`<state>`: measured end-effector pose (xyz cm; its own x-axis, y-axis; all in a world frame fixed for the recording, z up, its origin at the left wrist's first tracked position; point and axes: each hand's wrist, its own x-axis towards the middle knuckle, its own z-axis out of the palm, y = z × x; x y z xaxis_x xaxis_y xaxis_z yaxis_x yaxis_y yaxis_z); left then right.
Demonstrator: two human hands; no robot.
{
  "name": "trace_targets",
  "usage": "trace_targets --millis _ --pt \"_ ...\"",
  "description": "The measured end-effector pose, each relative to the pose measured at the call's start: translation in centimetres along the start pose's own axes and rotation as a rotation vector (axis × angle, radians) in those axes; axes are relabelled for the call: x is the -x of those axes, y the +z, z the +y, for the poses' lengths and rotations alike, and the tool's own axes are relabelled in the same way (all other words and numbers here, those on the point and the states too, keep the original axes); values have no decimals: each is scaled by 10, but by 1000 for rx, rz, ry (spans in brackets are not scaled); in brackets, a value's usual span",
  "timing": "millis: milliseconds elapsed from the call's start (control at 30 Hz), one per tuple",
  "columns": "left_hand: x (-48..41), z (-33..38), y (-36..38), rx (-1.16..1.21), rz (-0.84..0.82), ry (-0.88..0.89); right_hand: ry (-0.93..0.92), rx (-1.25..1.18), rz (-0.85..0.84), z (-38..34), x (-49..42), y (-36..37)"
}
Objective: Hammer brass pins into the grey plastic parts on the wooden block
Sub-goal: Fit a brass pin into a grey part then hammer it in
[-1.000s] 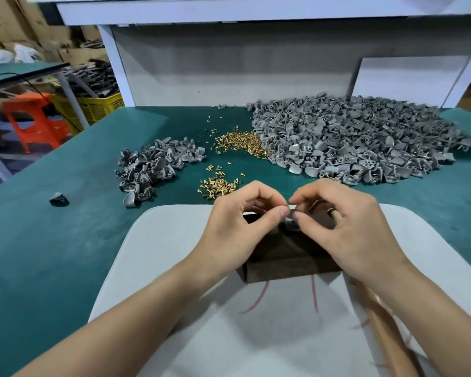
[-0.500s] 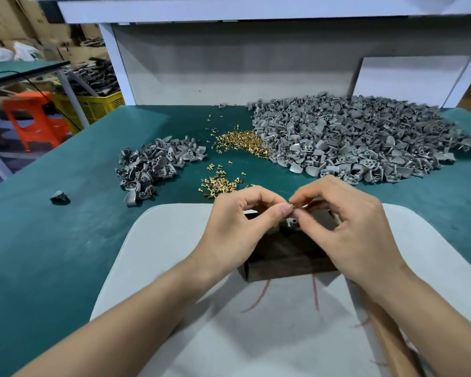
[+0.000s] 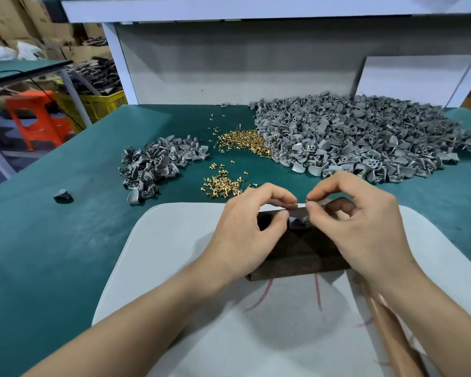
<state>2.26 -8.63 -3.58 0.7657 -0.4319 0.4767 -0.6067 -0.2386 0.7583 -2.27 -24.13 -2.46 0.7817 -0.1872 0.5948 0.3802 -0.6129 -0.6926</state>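
Half hiding the block point(image 3: 297, 258), left hand point(image 3: 245, 229) grips a grey part point(image 3: 297, 223), right hand point(image 3: 365, 224) perhaps pinches a pin point(image 3: 308, 198); pin heaps point(image 3: 223, 185) behind.

From the wooden block point(image 3: 297, 254), I see bare green table point(image 3: 52, 254) at 9 o'clock, broken only by 1 lone grey part point(image 3: 61, 194). Scattered brass pins point(image 3: 220, 185) crowd 11. The small grey pile point(image 3: 158, 164) blocks 10, and the large grey pile point(image 3: 365, 140) fills 12 to 2. A wooden handle point(image 3: 386, 322) lies at 4.
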Motion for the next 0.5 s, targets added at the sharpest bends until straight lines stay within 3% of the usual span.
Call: trace_targets --millis 133,500 --pt "-1 1 -2 -14 -78 -25 129 -108 2 5 -3 -2" --pt "0 3 -4 -43 -41 -39 158 -159 -86 1 -2 -1"
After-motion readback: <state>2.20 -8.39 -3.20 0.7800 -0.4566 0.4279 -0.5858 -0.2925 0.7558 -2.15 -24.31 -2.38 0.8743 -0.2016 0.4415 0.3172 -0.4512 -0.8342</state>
